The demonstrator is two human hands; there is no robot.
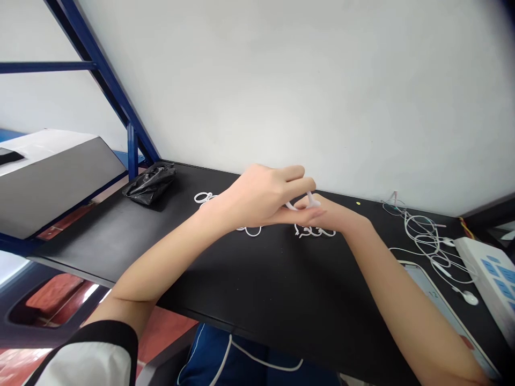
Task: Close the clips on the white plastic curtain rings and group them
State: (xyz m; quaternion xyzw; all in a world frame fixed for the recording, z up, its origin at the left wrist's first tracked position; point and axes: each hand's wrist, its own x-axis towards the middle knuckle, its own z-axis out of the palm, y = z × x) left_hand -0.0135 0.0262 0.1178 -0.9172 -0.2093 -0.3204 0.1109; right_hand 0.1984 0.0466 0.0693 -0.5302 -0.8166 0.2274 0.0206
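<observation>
My left hand [273, 194] is raised over the black table, its fingers curled and pinched on a small white plastic ring [313, 201] with a short stem. Close behind it, my right hand [332, 210] reaches in from the right, bent at the wrist. My left hand covers its fingers, so their grip does not show. Several white rings [203, 198] lie on the table beyond my left forearm, and another white ring [253, 231] shows below that wrist. Under my hands is a row of small white hooked pieces [316, 232], partly hidden.
A crumpled black plastic bag [150, 184] lies at the table's back left. To the right are tangled white earphones [427, 241], a phone [432, 297] partly under my right forearm, and a white device with blue keys [493, 273]. A blue metal frame [112, 88] borders the left.
</observation>
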